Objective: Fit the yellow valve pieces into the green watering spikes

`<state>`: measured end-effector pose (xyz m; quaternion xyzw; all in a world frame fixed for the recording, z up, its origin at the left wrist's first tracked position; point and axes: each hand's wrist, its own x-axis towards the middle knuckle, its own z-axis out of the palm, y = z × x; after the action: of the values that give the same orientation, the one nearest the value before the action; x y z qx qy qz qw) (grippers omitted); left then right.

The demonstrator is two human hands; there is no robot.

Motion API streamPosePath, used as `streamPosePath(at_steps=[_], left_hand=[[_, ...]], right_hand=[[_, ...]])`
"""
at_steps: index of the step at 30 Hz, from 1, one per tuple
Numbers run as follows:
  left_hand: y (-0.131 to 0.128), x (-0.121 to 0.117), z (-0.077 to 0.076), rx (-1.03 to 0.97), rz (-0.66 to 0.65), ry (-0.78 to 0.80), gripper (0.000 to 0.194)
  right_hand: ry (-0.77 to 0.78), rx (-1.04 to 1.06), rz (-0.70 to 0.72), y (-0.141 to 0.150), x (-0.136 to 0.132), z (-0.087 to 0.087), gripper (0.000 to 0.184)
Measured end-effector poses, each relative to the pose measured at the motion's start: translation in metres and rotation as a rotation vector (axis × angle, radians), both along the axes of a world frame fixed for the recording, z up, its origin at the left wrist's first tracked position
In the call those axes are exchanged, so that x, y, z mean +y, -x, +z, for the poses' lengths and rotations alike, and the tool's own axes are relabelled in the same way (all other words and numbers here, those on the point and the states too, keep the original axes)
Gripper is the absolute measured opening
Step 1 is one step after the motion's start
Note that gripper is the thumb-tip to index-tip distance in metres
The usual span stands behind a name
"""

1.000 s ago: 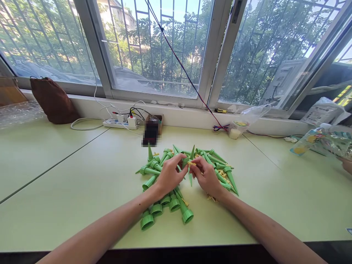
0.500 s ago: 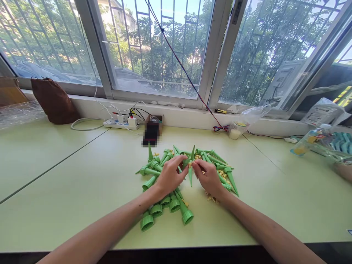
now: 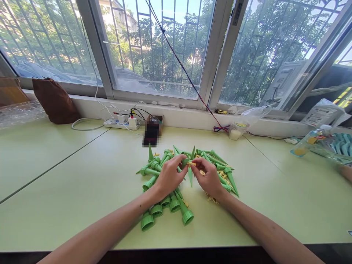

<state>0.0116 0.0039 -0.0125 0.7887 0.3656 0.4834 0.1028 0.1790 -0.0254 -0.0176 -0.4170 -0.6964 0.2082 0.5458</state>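
Observation:
Over the pile, my left hand (image 3: pixel 172 171) is closed on a green plant watering spike (image 3: pixel 186 161), gripping it near its ribbed cap. My right hand (image 3: pixel 208 176) pinches a small yellow valve (image 3: pixel 191 164) against the side of that spike. Whether the valve sits in a hole there, I cannot tell. Several green cone-shaped spikes lie around both hands, among them one with its cap facing me (image 3: pixel 187 217) and one by my right wrist (image 3: pixel 231 180). Loose yellow valves (image 3: pixel 211 198) are scattered beneath and beside my right hand.
Along the window ledge are a power strip (image 3: pixel 121 124), a small box (image 3: pixel 156 121) with a blurred dark object, and a plastic bag with a cup (image 3: pixel 237 130). A brown pouch (image 3: pixel 56 102) stands at left. At right lies a bottle (image 3: pixel 310 140), with part of another person's arm (image 3: pixel 345 171) beyond.
My right fingertips have shifted slightly, and the yellow valve between them now shows more plainly, lying sideways against the spike. My left hand keeps its hold.

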Motion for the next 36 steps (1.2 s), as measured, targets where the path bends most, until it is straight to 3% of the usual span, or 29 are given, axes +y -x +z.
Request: streamPosePath(at_steps=[9, 23, 36], left_hand=[[0.0001, -0.0023, 0.0028, 0.014, 0.002, 0.017, 0.015], [-0.0001, -0.0009, 0.0004, 0.002, -0.017, 0.008, 0.015], [0.0001, -0.0010, 0.0026, -0.003, -0.007, 0.022, 0.013]], right_hand=[[0.013, 0.001, 0.011, 0.0002, 0.0006, -0.0005, 0.015], [0.081, -0.060, -0.026, -0.0016, 0.0009, 0.0021, 0.036], [0.000, -0.010, -0.005, -0.0003, -0.0007, 0.0000, 0.017]])
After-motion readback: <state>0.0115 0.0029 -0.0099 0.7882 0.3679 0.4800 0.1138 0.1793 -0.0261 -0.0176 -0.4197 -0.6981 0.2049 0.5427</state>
